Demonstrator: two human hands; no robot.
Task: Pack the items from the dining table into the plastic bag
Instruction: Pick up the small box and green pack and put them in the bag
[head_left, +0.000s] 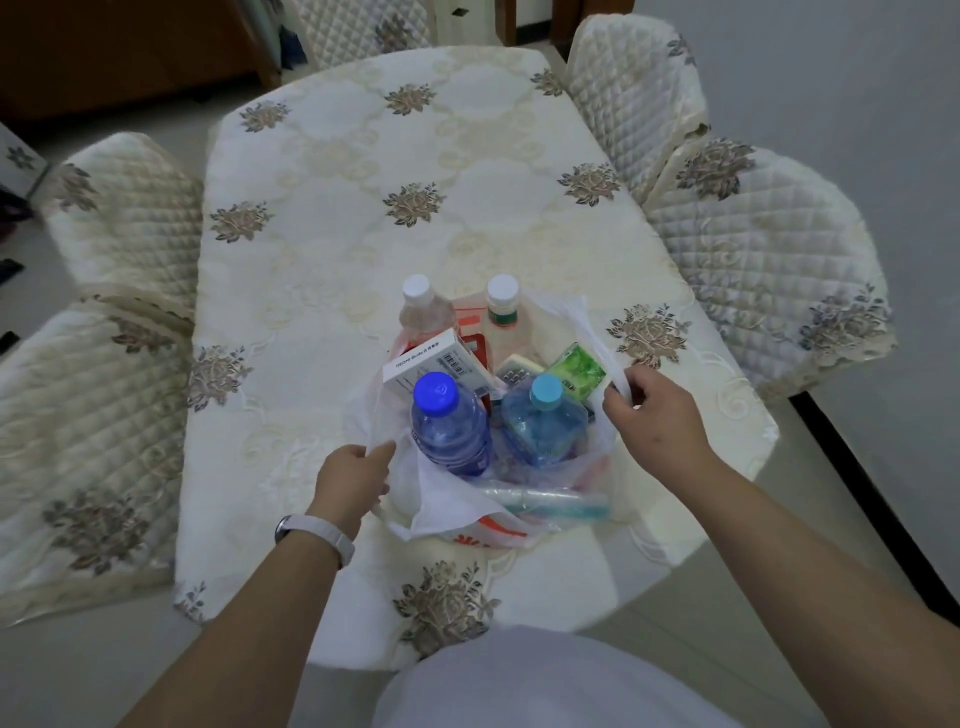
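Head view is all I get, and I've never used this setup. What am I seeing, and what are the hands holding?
No machine here: one camera on a person's head looks down at their two bare hands. The left hand, wearing a white wristband, grips the near left edge of the plastic bag; the right hand pinches its right handle. The bag sits on the cloth-covered dining table. Inside show a dark-blue-capped bottle, a light-blue-capped bottle, a white box and a green packet, with two white-capped bottles at the far side.
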